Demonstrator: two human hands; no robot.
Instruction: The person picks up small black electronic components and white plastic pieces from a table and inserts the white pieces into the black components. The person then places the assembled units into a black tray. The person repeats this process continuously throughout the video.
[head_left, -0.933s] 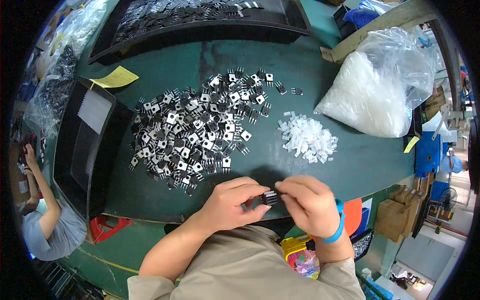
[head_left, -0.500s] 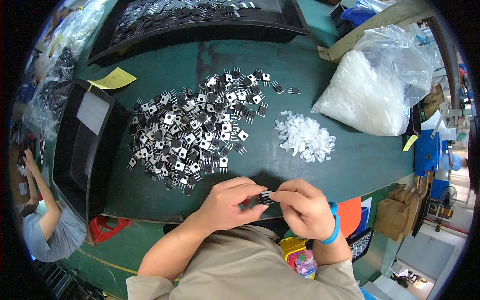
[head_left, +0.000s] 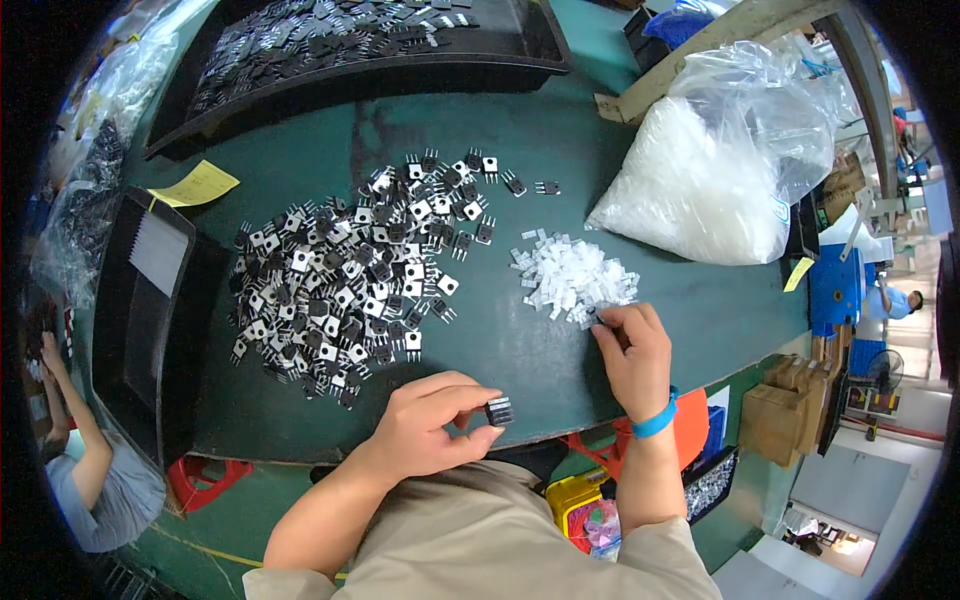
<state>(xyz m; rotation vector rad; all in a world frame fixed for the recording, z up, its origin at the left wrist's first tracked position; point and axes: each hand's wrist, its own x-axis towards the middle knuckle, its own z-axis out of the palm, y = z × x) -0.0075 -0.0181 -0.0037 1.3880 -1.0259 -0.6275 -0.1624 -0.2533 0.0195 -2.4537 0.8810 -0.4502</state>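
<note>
My left hand [head_left: 430, 425] pinches a small stack of black transistors [head_left: 499, 410] between thumb and fingertips, just above the table's near edge. Thumb and forefinger of my right hand [head_left: 635, 350] come together at the near edge of a pile of small clear-white plastic pieces [head_left: 575, 275]. Whatever lies between those fingertips is too small to make out. Left of that pile spreads a large heap of three-legged transistors [head_left: 340, 280], black on one face and silvery on the other.
Across the back stands a black tray [head_left: 480, 75] holding many more transistors. A black bin [head_left: 140, 330] with a yellow slip [head_left: 197, 185] is at the left. A clear bag of white pieces [head_left: 690, 190] sits at the right. At the far left another person's arm [head_left: 85, 410] shows.
My right hand has left the transistor stack and moved right and away from me to the plastic pieces. My left hand keeps the stack. The whole view has shifted slightly.
</note>
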